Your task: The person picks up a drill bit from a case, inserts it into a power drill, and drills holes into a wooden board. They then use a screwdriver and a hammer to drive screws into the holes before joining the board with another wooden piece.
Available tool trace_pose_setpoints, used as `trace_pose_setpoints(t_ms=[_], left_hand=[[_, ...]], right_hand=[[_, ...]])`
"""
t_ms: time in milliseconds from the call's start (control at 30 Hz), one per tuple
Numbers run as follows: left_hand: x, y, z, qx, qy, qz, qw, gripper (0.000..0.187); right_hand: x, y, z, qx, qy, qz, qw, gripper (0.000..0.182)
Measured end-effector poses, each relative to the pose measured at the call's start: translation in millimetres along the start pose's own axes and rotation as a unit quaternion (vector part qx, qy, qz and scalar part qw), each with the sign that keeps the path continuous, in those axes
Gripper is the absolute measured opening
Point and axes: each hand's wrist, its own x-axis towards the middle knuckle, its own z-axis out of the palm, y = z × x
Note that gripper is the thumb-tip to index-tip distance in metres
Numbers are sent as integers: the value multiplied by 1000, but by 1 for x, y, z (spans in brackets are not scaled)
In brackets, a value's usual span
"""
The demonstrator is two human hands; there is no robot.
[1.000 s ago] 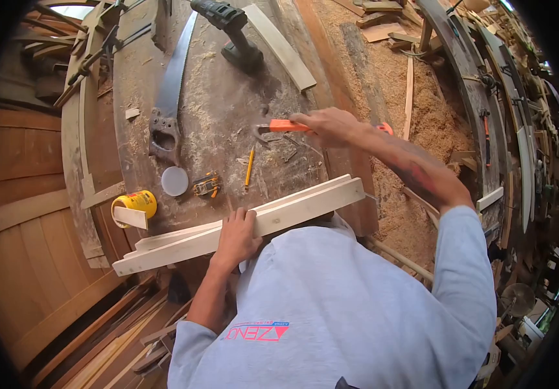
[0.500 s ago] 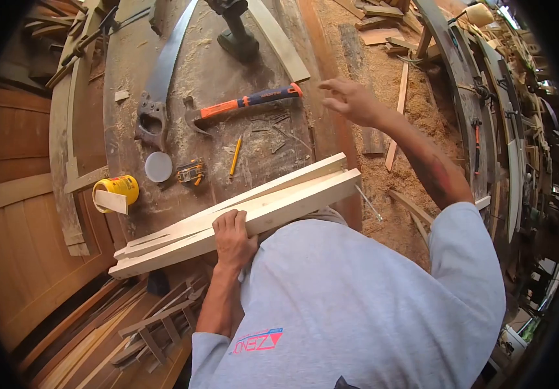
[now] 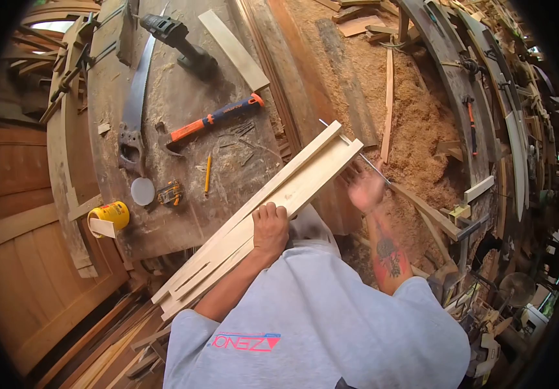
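Note:
A long, pale wooden piece with a groove along it lies diagonally across the bench edge, against my body. My left hand is wrapped over its near edge, fingers on top. A thin metal rod sticks out on both sides of the piece's far right end. Just below that end, my right hand is beside the rod, palm showing and fingers stretched, slightly blurred; I see nothing held in it. Slots show at the wood's lower left end.
On the bench lie a claw hammer, a handsaw, a power drill, a pencil and a pale board. A yellow tub stands at left. Shavings cover the floor at right.
My right hand has come down from beside the hammer to the wood's right end. The wooden piece has tilted more steeply, its right end raised, with my left hand still on it.

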Motion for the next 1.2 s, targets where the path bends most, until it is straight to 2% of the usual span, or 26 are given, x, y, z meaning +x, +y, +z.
trace_pose_setpoints(t_ms=[33, 67, 100, 167, 233, 267, 300, 333, 400, 467, 500, 533, 567, 600, 667, 700, 733, 767, 867, 933, 967, 1033, 1067, 1200], left_hand=[[2, 2, 6, 1, -2, 4, 1000, 32], [3, 4, 11, 7, 27, 9, 1000, 29], [2, 5, 17, 10, 53, 15, 998, 25], [1, 8, 21, -7, 35, 19, 999, 22], [7, 8, 20, -16, 17, 12, 1000, 24], [8, 6, 18, -18, 20, 13, 1000, 24], [10, 4, 10, -58, -20, 14, 998, 25], [12, 2, 0, -97, -61, 16, 993, 27], [13, -2, -22, -136, -96, 13, 986, 24], [13, -18, -40, -167, -122, 3, 978, 22], [7, -29, -49, -318, -122, -52, 939, 25], [-4, -42, -55, -462, -116, -108, 872, 28], [-27, -60, -54, -474, -23, -177, 862, 32], [-50, -77, -62, -466, 24, -265, 844, 45], [-102, -109, -87, -282, 22, -286, 915, 70], [-129, -124, -94, -196, -62, -305, 930, 94], [-156, -133, -94, -102, -127, -326, 931, 102], [-177, -141, -92, -92, -188, -372, 904, 102], [-185, -159, -92, -158, -201, -396, 882, 103], [-173, -177, -99, -273, -282, -364, 845, 104], [-171, -183, -104, -277, -277, -364, 845, 104], [-161, -194, -108, -344, -352, -308, 814, 106], [-166, -198, -98, -343, -351, -298, 819, 106], [-168, -188, -94, -282, -333, -299, 848, 106]], right_hand=[[-2, 7, 1, 49, 62, -29, 996, 88], [-2, 15, 2, 93, 83, -37, 991, 84], [-1, 26, -13, 85, 12, -58, 995, 75], [4, 43, -21, 50, 41, -75, 995, 63], [-2, 57, -7, -1, -23, -121, 992, 49], [-1, 64, 3, -63, 23, -140, 988, 51], [-1, 68, 19, -125, 67, -158, 977, 55], [10, 71, 16, -125, 67, -160, 977, 55], [36, 79, 5, -241, 85, -136, 957, 59], [40, 79, 27, -230, 94, -133, 959, 56], [42, 79, 35, -222, 107, -127, 961, 54], [45, 82, 34, -244, 115, -139, 953, 57], [49, 84, 34, -250, 111, -132, 953, 57], [53, 84, 31, -260, 135, -129, 947, 61], [56, 84, 23, -271, 160, -126, 941, 64], [57, 82, 17, -298, 175, -139, 928, 64], [58, 83, 14, -327, 189, -152, 914, 65], [55, 83, 20, -333, 185, -148, 913, 65], [41, 79, 38, -333, 153, -166, 916, 71], [45, 77, 34, -329, 136, -138, 924, 74], [50, 78, 30, -334, 132, -141, 923, 74], [53, 77, 25, -335, 135, -140, 922, 73], [51, 74, 20, -331, 117, -122, 928, 69], [36, 72, 38, -334, 136, -144, 922, 67]])
